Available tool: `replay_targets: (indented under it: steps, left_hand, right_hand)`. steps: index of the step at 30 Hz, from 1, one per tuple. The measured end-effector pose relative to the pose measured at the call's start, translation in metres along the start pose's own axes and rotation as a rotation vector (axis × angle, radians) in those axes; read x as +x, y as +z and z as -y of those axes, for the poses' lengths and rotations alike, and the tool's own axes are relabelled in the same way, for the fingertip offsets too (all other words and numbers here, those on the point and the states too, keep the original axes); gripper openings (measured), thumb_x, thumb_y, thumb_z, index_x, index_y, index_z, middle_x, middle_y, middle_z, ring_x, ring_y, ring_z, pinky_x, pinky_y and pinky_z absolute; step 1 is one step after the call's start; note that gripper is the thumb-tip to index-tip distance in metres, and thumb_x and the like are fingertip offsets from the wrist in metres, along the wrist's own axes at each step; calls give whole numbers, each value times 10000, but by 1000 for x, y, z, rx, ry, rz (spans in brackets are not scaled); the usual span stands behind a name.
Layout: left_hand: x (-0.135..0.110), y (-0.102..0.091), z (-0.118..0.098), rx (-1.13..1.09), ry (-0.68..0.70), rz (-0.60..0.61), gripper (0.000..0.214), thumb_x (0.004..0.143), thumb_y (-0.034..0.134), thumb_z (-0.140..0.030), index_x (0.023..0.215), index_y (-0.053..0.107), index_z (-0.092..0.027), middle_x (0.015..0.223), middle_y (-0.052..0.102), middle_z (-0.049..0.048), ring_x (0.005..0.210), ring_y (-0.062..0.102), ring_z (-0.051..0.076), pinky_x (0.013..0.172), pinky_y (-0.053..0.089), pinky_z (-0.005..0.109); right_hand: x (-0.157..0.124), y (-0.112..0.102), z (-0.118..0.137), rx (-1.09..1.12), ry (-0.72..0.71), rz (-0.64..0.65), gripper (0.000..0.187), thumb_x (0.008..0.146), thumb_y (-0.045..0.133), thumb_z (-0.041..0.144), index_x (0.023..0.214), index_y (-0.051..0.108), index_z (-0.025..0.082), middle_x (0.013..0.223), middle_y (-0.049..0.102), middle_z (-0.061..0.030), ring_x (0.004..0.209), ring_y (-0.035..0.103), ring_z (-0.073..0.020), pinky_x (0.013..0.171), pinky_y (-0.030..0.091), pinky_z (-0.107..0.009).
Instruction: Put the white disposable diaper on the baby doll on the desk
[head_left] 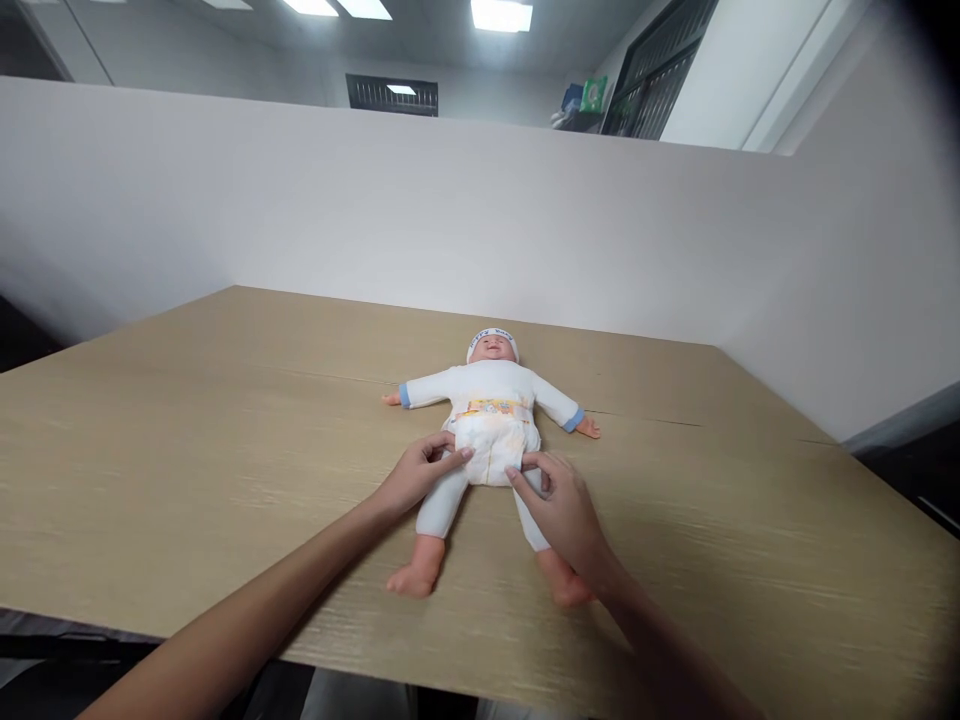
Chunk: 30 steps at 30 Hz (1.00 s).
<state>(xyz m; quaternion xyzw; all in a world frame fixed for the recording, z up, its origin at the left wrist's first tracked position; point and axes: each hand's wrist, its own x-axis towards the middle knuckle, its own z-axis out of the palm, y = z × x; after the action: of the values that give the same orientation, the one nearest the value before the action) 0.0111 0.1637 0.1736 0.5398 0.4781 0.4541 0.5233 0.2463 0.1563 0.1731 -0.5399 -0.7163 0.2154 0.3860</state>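
Observation:
A baby doll (495,376) in a white outfit with blue cuffs and a white lettered cap lies on its back, head away from me, arms and legs spread. Around its hips is a white diaper (491,445) with a colourful printed band across the waist. My left hand (426,470) pinches the diaper's edge at the left leg opening, thumb on top. At the opposite leg opening, my right hand (553,490) has its thumb and fingers closed on the diaper's other edge. The doll's right-side foot is partly covered by my right wrist.
The doll lies on a wide wooden-topped table (225,450) with thin seams in its surface. A white partition wall (375,210) stands behind the table. Beyond it, a green package (593,94) sits on a shelf near a dark window. The table's front edge is close to me.

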Motion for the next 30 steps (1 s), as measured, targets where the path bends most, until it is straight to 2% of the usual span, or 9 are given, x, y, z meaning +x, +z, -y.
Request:
replay_targets:
  steps: [3, 8, 12, 15, 19, 23, 30]
  left_hand:
    - [0, 1, 3, 65, 54, -43, 443, 823, 773, -604, 813, 685, -170, 789, 630, 17, 732, 527, 167, 614, 385, 264]
    - [-4, 3, 0, 174, 141, -149, 387, 848, 768, -563, 862, 736, -177, 847, 701, 24, 722, 542, 168, 631, 388, 275]
    - [-7, 2, -2, 329, 219, -245, 326, 858, 777, -507, 907, 739, -187, 912, 738, 28, 715, 552, 167, 667, 423, 288]
    - [-6, -1, 1, 388, 277, -272, 275, 873, 772, -455, 903, 687, -195, 945, 731, 23, 735, 563, 164, 724, 454, 298]
    - [-2, -6, 6, 415, 338, -328, 277, 912, 725, -453, 962, 618, -204, 990, 702, 26, 798, 566, 174, 796, 461, 316]
    - [9, -10, 1, 486, 361, -348, 318, 933, 684, -500, 1004, 582, -207, 1002, 657, 36, 847, 552, 195, 802, 439, 328]
    - [47, -12, -22, 627, 347, -282, 395, 909, 661, -585, 818, 524, -225, 843, 640, 30, 863, 543, 245, 763, 379, 348]
  right_hand:
    - [0, 0, 0, -77, -116, -34, 201, 974, 645, 405, 887, 687, 229, 864, 716, -30, 824, 587, -230, 789, 429, -357]
    - [1, -1, -1, -125, -181, -69, 140, 971, 664, 359, 898, 668, 239, 885, 707, -36, 860, 602, -245, 823, 446, -370]
    - [-1, -2, 0, -132, -196, -82, 115, 966, 660, 340, 908, 667, 240, 873, 688, -34, 850, 609, -237, 809, 454, -357]
    - [-1, -2, -1, -109, -173, -105, 135, 975, 644, 366, 941, 650, 235, 888, 678, -30, 824, 613, -218, 782, 457, -338]
    - [5, -1, -8, -78, -119, -190, 248, 960, 649, 453, 1026, 579, 225, 882, 663, -17, 745, 587, -192, 715, 450, -313]
    - [11, 0, -15, -32, -138, -207, 241, 976, 611, 455, 1014, 550, 225, 853, 645, -4, 713, 569, -177, 695, 444, -298]
    - [10, 7, -17, -37, -216, -104, 181, 1010, 549, 384, 1072, 581, 217, 853, 613, -1, 782, 598, -182, 748, 464, -298]
